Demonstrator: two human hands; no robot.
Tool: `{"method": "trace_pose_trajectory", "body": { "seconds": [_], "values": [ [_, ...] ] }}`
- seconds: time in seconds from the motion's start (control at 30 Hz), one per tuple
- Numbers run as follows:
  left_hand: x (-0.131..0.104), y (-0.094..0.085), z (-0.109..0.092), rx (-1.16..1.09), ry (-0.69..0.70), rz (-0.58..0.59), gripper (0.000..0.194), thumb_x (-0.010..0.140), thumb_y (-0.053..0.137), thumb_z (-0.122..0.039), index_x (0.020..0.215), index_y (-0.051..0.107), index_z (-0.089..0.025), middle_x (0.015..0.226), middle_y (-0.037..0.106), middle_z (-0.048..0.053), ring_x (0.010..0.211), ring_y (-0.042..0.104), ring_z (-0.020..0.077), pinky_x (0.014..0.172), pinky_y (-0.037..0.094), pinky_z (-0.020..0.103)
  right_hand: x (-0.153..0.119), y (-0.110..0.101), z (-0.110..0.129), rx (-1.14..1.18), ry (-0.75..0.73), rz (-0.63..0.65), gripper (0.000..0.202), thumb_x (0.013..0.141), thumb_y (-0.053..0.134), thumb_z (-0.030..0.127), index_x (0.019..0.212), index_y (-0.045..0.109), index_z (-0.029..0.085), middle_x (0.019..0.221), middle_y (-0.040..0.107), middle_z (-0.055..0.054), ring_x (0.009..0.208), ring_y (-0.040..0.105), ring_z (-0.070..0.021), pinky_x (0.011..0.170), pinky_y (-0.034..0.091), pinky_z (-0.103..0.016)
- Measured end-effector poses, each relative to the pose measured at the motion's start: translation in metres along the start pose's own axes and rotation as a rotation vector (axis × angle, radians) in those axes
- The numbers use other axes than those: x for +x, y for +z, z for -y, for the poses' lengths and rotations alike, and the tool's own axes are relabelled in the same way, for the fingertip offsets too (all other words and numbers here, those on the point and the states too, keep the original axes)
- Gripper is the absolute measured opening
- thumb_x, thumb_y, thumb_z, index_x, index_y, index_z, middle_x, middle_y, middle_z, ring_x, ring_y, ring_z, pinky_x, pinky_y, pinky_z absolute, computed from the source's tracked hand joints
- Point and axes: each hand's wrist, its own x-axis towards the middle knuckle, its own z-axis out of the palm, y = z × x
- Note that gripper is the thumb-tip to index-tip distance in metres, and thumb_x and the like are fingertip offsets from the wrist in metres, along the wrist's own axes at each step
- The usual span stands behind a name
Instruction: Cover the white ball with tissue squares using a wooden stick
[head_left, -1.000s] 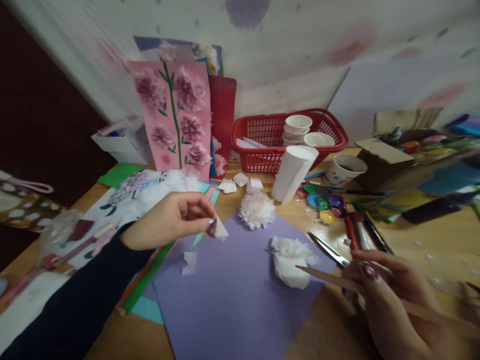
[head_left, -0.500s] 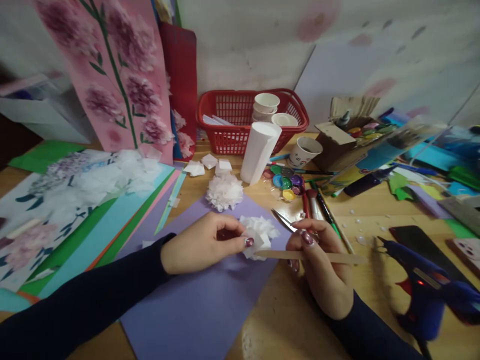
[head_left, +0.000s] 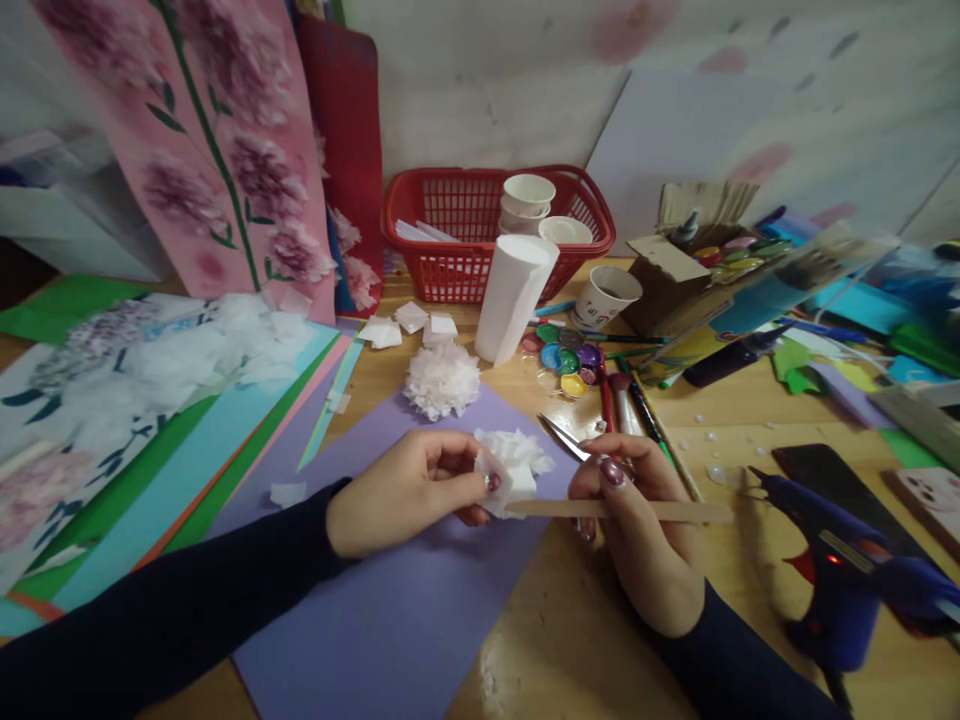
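My left hand (head_left: pixel 420 488) is closed, with thumb and forefinger pinching a thin piece of white tissue paper (head_left: pixel 496 490). Just beyond it is a ruffled white tissue flower (head_left: pixel 525 450), partly hidden by the fingers and the piece. In my right hand (head_left: pixel 637 520) a flat wooden stick (head_left: pixel 555 509) is held level, its left tip against the tissue. Both hands are over the near right part of a purple sheet (head_left: pixel 375 610). A fuller white tissue pompom flower (head_left: pixel 442 380) sits at the sheet's far corner. Metal scissors (head_left: pixel 562 437) lie partly behind my right hand.
A white paper roll (head_left: pixel 514 300) stands before a red basket (head_left: pixel 442 275) with paper cups. Small paint pots (head_left: pixel 568 358), brushes and a paper cup (head_left: pixel 607 297) are nearby. At right lie a blue glue gun (head_left: pixel 832 560) and a dark phone (head_left: pixel 847 500). Coloured sheets (head_left: pixel 247 420) spread left.
The view has shifted slightly, so the surroundings sit a little further left and up. Both hands keep their grips, and the stick's tip stays at the tissue.
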Motion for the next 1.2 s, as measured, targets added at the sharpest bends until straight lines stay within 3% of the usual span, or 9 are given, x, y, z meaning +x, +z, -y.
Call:
{"method": "trace_pose_trajectory", "body": {
  "seconds": [0.1,0.33,0.73,0.93,1.2],
  "values": [
    [0.002,-0.001,0.004,-0.028,0.032,-0.009,0.014,0.074,0.066,-0.027,0.078,0.063,-0.015,0.074,0.068,0.001,0.069,0.065,0.0141,0.071,0.051,0.026,-0.001,-0.001,-0.001,-0.014,0.016,0.009,0.015,0.093,0.054,0.035,0.098,0.057,0.022,0.057,0.057,0.005,0.043,0.047,-0.0067,0.043,0.038,-0.017],
    [0.002,0.007,0.015,-0.125,0.045,-0.023,0.021,0.077,0.069,-0.033,0.083,0.073,-0.014,0.084,0.074,0.006,0.077,0.064,0.0156,0.078,0.051,0.028,-0.002,0.001,-0.003,-0.049,0.023,0.009,0.016,0.093,0.054,0.037,0.097,0.056,0.022,0.058,0.058,0.005,0.041,0.046,-0.0066,0.041,0.038,-0.018],
    [-0.001,0.014,0.014,-0.383,-0.034,-0.04,0.021,0.073,0.073,-0.024,0.089,0.069,-0.012,0.086,0.074,0.006,0.072,0.071,0.0161,0.076,0.054,0.029,-0.003,0.001,-0.005,-0.044,0.009,0.036,0.017,0.093,0.055,0.037,0.096,0.056,0.021,0.058,0.058,0.005,0.042,0.049,-0.0075,0.042,0.041,-0.019],
    [0.0,0.014,0.014,-0.437,-0.069,-0.041,0.02,0.074,0.073,-0.025,0.089,0.073,-0.013,0.081,0.076,0.006,0.074,0.071,0.0153,0.076,0.054,0.028,-0.002,0.0,-0.005,-0.012,-0.028,-0.011,0.014,0.093,0.053,0.035,0.095,0.056,0.021,0.056,0.058,0.004,0.042,0.048,-0.0094,0.041,0.038,-0.02],
    [-0.002,0.011,0.018,-0.45,-0.009,0.021,0.028,0.077,0.071,-0.037,0.089,0.071,-0.012,0.093,0.077,0.012,0.081,0.071,0.0181,0.08,0.055,0.031,0.004,0.004,-0.002,0.024,-0.02,-0.105,0.015,0.088,0.059,0.036,0.089,0.056,0.021,0.054,0.058,0.004,0.039,0.048,-0.0091,0.037,0.035,-0.02]
  ]
}}
